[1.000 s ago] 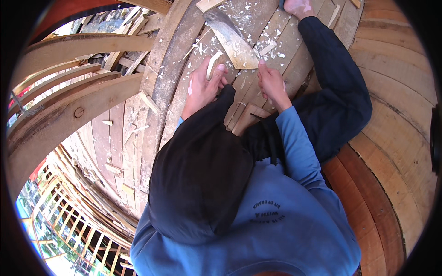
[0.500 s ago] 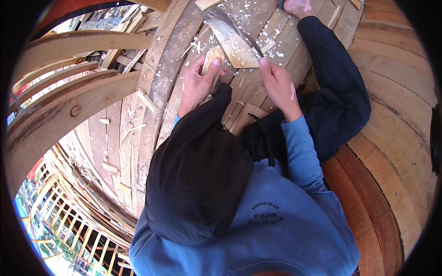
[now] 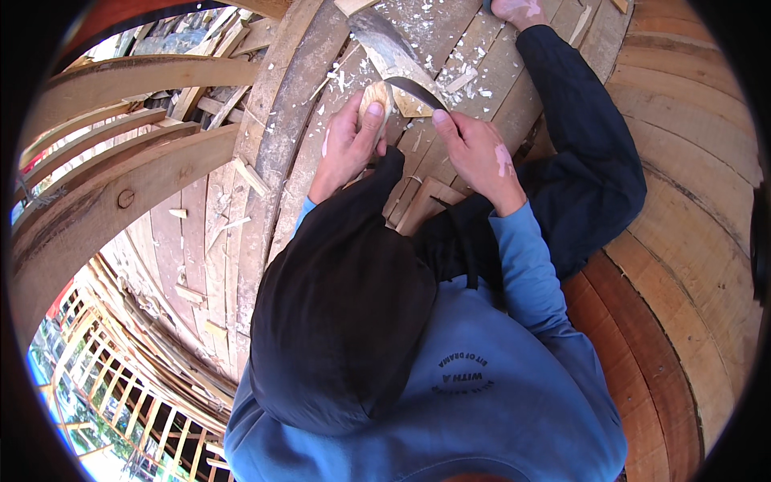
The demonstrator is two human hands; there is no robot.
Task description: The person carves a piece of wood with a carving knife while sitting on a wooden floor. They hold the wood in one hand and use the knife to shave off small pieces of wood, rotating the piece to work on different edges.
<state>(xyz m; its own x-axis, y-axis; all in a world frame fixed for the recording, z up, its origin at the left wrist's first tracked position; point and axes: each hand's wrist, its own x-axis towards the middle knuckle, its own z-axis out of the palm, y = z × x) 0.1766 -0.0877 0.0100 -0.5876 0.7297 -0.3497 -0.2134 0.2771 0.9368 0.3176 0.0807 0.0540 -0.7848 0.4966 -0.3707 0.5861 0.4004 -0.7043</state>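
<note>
Left hand [image 3: 349, 145] and right hand [image 3: 478, 153] above a plank floor [image 3: 502, 96]: the left grips a short, pale wood piece [image 3: 375, 96] with its thumb along the near face, while the right is closed on a knife (its handle hidden in the fist) whose dark, curved blade [image 3: 416, 90] points left, its tip at the wood's right edge; whether they touch cannot be told. The likeliest mishap is a cut to the left thumb, caused by the blade skidding off under pressure. The wood, braced by fingers alone, could also twist, and a bite too deep could split it. Pale shavings [image 3: 462, 83] lie beyond the hands, on the far planks. The only writing noticed is dark lettering [image 3: 464, 376] on the blue sweatshirt [image 3: 514, 418], inverted here; none can be made out on knife or wood.
</note>
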